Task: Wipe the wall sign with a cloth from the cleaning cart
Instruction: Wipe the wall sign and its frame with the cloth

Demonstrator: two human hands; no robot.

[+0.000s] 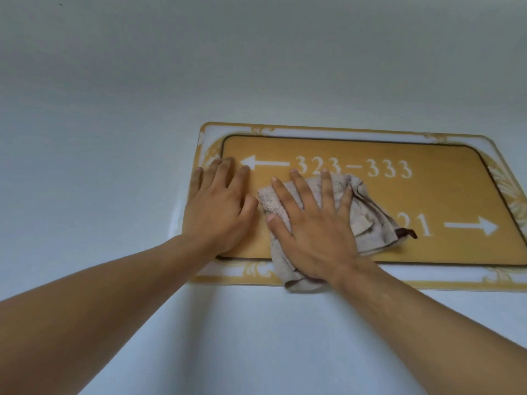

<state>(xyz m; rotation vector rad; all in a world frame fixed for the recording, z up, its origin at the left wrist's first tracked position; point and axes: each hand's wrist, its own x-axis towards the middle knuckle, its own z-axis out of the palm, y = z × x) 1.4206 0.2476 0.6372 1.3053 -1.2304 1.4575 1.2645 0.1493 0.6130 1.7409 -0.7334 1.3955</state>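
Under the right hand (316, 226), the cloth (370, 220) hides the sign (445, 195)'s lower digits.

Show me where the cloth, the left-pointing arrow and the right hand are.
cloth (370, 220), head view, crumpled part right of the fingers.
left-pointing arrow (263, 163), head view, on its shaft.
right hand (315, 223), head view, back of the hand.
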